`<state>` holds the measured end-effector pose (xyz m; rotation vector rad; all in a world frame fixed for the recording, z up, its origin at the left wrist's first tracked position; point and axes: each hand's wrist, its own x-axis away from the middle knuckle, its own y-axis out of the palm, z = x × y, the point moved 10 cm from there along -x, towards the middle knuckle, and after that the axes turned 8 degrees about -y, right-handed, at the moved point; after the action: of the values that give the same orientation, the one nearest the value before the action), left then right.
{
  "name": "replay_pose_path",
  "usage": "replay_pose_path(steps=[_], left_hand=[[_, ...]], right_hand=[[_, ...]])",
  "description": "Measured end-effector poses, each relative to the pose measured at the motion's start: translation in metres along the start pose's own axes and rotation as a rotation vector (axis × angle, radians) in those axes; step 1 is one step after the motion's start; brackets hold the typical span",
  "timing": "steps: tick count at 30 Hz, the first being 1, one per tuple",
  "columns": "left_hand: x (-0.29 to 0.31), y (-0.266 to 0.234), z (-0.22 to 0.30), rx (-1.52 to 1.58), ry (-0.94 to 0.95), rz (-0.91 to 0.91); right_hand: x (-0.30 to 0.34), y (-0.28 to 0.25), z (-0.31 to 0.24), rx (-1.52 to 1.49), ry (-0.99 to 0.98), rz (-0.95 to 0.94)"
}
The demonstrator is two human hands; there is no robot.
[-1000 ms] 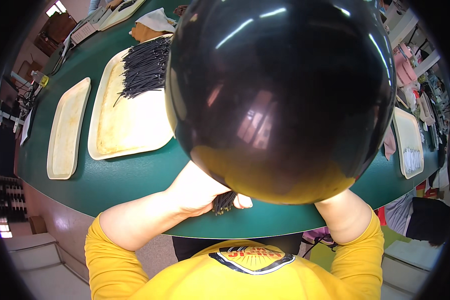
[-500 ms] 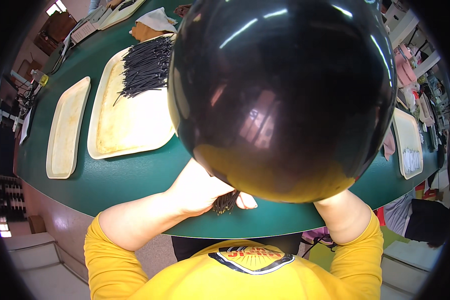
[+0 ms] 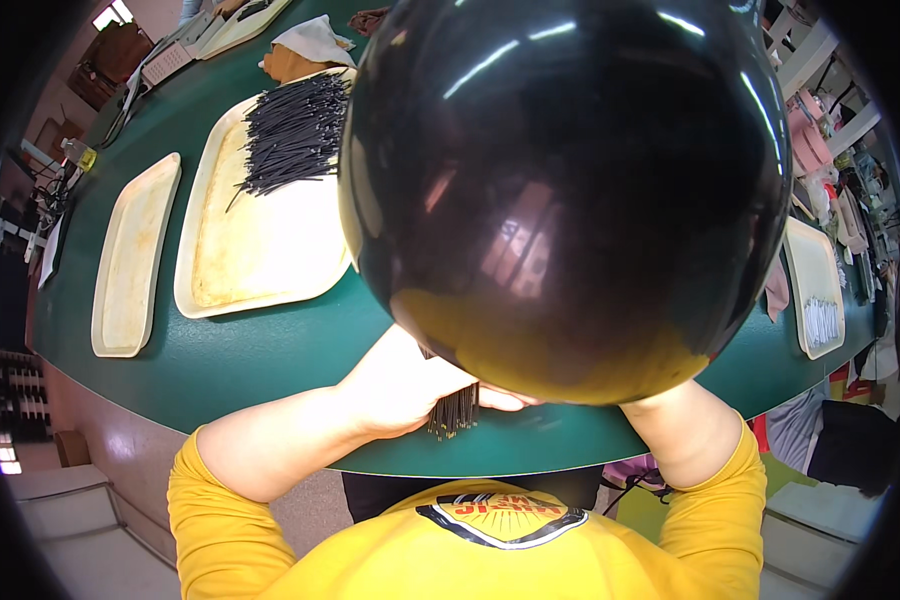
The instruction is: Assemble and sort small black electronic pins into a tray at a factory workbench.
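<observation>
Wires (image 3: 454, 415) poke out below the left hand (image 3: 408, 382), which is curled closed round them near the edge of the table (image 3: 540, 448). Likely light, springy and prone to slide apart, they want a grasp round the whole bunch. The dome (image 3: 570, 200) hides the right hand; its grip cannot be told. Beyond, a tray (image 3: 260, 285) bears a wire pile (image 3: 295, 135)

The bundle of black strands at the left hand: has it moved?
Yes, slightly: the bundle now shows closer to the near edge of the green table.

On the table (image 3: 240, 365), wires (image 3: 295, 135) lie in one tray (image 3: 260, 250) (second tray (image 3: 133, 262) to its left).
</observation>
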<state>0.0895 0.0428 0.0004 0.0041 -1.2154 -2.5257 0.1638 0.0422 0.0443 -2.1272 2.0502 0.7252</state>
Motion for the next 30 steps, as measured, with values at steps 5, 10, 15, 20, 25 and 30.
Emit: replay_pose_path(steps=[5,10,15,20,25,30], left_hand=[[0.004,0.001,0.0,-0.305,-0.142,0.099],[0.006,0.002,-0.017,-0.277,-0.238,0.066],[0.003,-0.022,-0.006,-0.083,-0.053,0.14],[0.004,-0.016,-0.002,-0.08,-0.05,0.127],[0.005,-0.02,-0.002,-0.062,-0.035,0.106],[0.004,-0.018,0.0,-0.102,0.008,0.058]], right_hand=[[0.002,-0.002,0.001,0.049,0.083,-0.014],[0.014,0.007,0.009,0.276,0.288,-0.035],[0.001,-0.001,-0.002,0.063,-0.049,-0.064],[-0.003,-0.013,-0.004,-0.155,-0.079,0.081],[-0.001,-0.015,-0.002,0.047,-0.022,0.187],[0.003,-0.01,0.006,0.017,-0.015,0.046]])
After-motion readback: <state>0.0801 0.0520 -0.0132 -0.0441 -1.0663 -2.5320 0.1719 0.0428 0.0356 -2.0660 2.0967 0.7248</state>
